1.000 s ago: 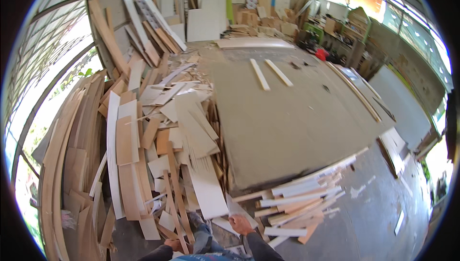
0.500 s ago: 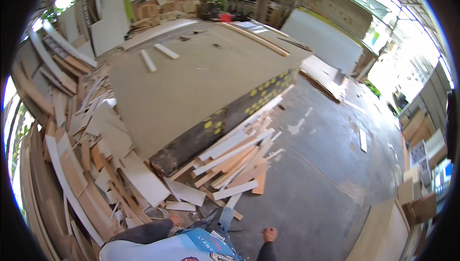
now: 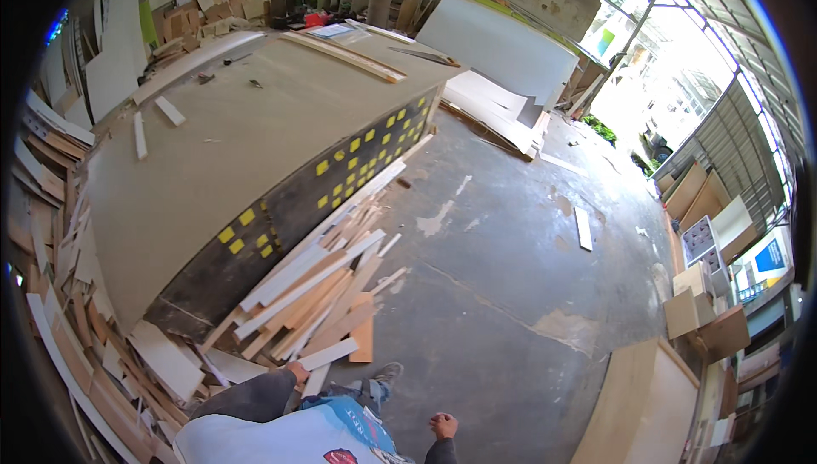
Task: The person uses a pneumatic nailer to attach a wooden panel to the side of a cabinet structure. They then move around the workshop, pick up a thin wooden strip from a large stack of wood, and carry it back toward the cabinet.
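Observation:
My left hand (image 3: 298, 371) hangs low at the bottom, beside the near end of a pale board (image 3: 330, 353) on the pile of wood strips. Its fingers are too small and partly hidden, so whether it touches the board is unclear. My right hand (image 3: 443, 426) hangs over the concrete floor with its fingers curled in, and nothing shows in it. The strips (image 3: 319, 294), white and bare-wood coloured, lie heaped against the dark side of a large flat-topped platform (image 3: 221, 140) with yellow squares. A shoe (image 3: 388, 371) shows between my hands.
Offcuts (image 3: 166, 362) crowd the left side of the platform. A large wooden panel (image 3: 634, 404) stands at the lower right, near cardboard boxes (image 3: 702, 319). A white strip (image 3: 583, 229) lies on the concrete floor (image 3: 485, 294). White sheets (image 3: 489, 111) lie beyond the platform.
My view has swung to the right, so platform and wood pile sit further left. A shoe now shows ahead of my body. My left hand is now beside the strip pile; my right hand stays curled.

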A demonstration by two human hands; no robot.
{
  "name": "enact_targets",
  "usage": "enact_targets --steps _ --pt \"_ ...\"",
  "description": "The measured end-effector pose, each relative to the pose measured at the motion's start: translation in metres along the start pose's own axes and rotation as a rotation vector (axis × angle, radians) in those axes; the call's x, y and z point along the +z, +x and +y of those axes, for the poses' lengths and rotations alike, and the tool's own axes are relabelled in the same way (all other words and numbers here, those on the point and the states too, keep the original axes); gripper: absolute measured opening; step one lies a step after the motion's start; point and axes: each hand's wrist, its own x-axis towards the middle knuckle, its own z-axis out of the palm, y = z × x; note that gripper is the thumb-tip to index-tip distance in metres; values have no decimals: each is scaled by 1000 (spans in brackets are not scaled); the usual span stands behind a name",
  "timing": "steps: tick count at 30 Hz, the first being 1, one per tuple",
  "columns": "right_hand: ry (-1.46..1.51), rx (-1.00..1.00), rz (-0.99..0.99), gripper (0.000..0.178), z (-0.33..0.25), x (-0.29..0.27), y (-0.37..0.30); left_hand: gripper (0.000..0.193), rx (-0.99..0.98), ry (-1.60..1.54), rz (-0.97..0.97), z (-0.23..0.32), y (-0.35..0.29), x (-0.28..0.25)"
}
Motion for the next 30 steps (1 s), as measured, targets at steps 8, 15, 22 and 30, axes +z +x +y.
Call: enact_targets --steps 8,15,22,30 --pt "-16 -10 370 15 -58 -113 121 31 256 13 -138 296 116 37" --pt "-666 236 59 17 -19 -93 221 31 369 -239 -92 493 209 47" --pt "-979 75 -91 27 -159 -149 431 25 265 394 -288 541 277 21" --pt "-766 -465 150 21 -533 -143 776 21 -153 -440 169 676 297 8"
